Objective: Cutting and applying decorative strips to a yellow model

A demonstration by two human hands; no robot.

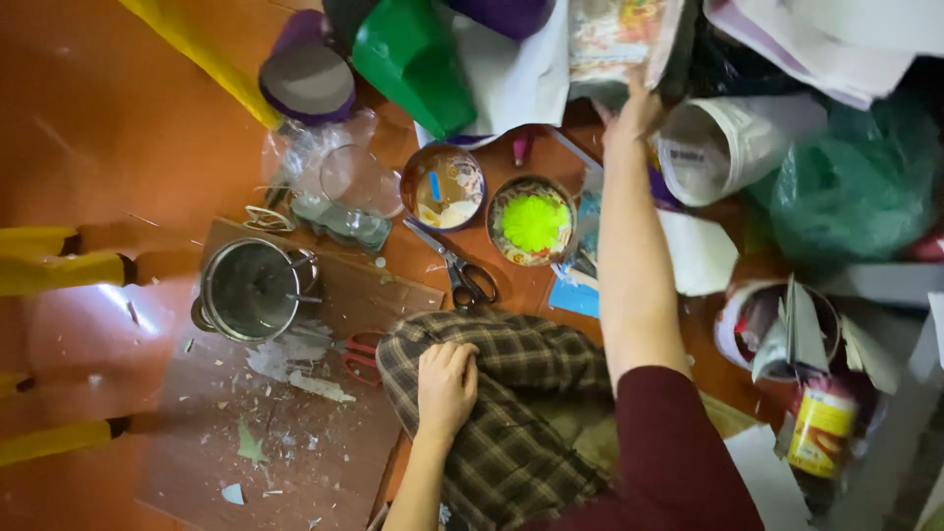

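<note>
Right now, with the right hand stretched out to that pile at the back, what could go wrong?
1. The right hand reaches over the tin holding a green shape; drawing the arm back low could tip it.
2. Scissors lie open-handled on the floor just ahead of the knee, where the left hand rests; a shift forward might land on them.
3. The piled papers look loose and may slide.

Flat, colourfully printed packet, perhaps plastic-wrapped, upright among clutter at the far edge.

colourful packet top centre, yellow-labelled can right
</note>
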